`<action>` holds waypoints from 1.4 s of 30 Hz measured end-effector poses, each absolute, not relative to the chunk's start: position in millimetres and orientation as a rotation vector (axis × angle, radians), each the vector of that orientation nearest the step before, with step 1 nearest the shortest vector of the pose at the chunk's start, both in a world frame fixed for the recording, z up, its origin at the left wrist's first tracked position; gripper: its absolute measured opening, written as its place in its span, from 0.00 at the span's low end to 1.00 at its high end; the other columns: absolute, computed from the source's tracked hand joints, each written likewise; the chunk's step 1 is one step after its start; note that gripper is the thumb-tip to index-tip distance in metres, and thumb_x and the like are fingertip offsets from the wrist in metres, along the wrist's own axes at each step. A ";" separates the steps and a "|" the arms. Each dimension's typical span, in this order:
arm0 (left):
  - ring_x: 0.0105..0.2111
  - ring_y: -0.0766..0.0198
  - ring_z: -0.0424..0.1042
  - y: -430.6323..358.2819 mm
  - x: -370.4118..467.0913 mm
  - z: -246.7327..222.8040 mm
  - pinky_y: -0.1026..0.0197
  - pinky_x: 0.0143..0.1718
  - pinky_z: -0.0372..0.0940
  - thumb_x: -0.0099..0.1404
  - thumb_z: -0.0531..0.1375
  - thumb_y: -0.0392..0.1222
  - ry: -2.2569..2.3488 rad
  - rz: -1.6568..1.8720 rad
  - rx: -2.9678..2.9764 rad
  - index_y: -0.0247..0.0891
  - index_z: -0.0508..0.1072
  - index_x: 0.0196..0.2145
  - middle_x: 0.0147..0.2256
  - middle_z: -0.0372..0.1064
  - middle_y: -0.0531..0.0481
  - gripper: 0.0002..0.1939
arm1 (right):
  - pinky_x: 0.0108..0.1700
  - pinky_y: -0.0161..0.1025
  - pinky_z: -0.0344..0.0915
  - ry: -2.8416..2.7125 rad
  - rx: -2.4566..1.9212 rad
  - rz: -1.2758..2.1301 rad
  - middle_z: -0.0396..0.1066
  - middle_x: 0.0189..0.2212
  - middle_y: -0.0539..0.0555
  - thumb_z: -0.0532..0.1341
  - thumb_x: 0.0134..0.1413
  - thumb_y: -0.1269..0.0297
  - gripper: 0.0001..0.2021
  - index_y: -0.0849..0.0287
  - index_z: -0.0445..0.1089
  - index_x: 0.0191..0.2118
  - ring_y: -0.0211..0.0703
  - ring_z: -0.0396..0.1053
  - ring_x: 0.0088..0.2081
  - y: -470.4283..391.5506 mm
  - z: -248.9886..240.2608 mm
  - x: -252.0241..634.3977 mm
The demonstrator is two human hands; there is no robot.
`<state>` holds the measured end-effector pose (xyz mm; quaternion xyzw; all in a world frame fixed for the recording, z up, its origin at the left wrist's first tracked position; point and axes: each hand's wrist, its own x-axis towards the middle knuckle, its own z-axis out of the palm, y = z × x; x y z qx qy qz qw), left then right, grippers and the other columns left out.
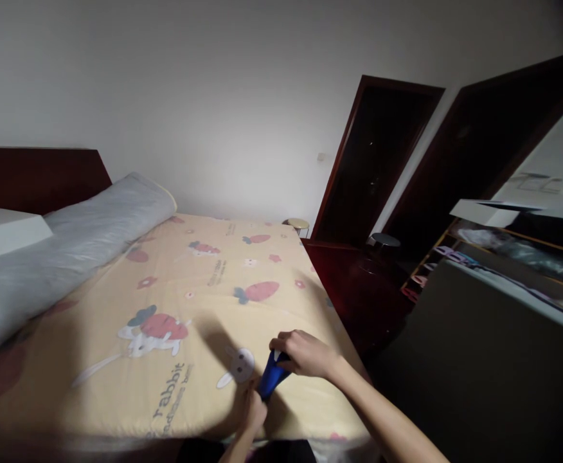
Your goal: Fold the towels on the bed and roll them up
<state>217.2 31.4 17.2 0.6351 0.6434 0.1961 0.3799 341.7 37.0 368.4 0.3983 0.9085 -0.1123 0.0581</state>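
Low over the near part of the bed, both hands are closed on one bright-blue item (272, 374). It looks soft and folded, like cloth, but its kind is not clear. My right hand (303, 352) pinches the upper end, where a small white patch shows by the fingers. At the lower end, my left hand (254, 409) grips it, and those fingers are partly hidden. Beneath lies a yellow bed sheet (223, 308) printed with rabbits and carrots.
A rolled grey quilt (93, 225) lies along the bed's left side, with a white box-like shape (9, 231) beside it. Stools (298, 223) stand near the wall and the dark door (375, 161). To the right are a dark panel (479, 360) and a loaded rack (517, 238).
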 end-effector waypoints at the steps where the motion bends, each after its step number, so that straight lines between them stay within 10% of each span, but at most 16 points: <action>1: 0.65 0.53 0.53 30.0 219.1 18.4 0.52 0.66 0.46 0.58 0.54 0.39 1.639 0.494 1.652 0.37 0.60 0.62 0.62 0.60 0.39 0.33 | 0.37 0.36 0.58 2.733 1.231 -0.348 0.74 0.40 0.56 0.63 0.54 0.64 0.13 0.56 0.70 0.46 0.45 0.72 0.39 37.6 370.1 345.1; 8: 0.70 0.52 0.34 -0.4 203.0 4.7 0.42 0.67 0.33 0.46 0.55 0.36 1.492 0.181 2.012 0.38 0.43 0.69 0.70 0.37 0.47 0.52 | 0.40 0.38 0.60 2.559 1.505 -0.316 0.74 0.41 0.57 0.63 0.52 0.63 0.15 0.56 0.70 0.47 0.49 0.72 0.42 35.5 350.8 386.7; 17: 0.69 0.54 0.37 -26.1 172.7 4.4 0.40 0.66 0.37 0.54 0.50 0.34 1.638 0.183 2.143 0.45 0.45 0.68 0.69 0.35 0.54 0.43 | 0.36 0.31 0.63 2.479 1.728 -0.424 0.77 0.37 0.51 0.65 0.45 0.64 0.15 0.56 0.74 0.43 0.41 0.73 0.36 94.6 371.2 485.6; 24: 0.68 0.55 0.44 -15.1 152.4 -12.6 0.45 0.65 0.44 0.55 0.52 0.35 1.554 0.136 2.082 0.46 0.52 0.66 0.68 0.40 0.53 0.41 | 0.41 0.37 0.60 2.413 2.066 0.162 0.74 0.43 0.55 0.59 0.51 0.67 0.16 0.56 0.69 0.47 0.45 0.70 0.41 144.3 400.1 539.2; 42: 0.64 0.60 0.56 -26.0 141.0 -37.3 0.50 0.62 0.57 0.54 0.51 0.26 1.596 0.459 2.253 0.65 0.46 0.65 0.66 0.48 0.63 0.46 | 0.47 0.52 0.69 2.023 2.530 0.338 0.73 0.44 0.59 0.48 0.49 0.69 0.21 0.50 0.70 0.47 0.57 0.72 0.47 1.3 67.5 572.2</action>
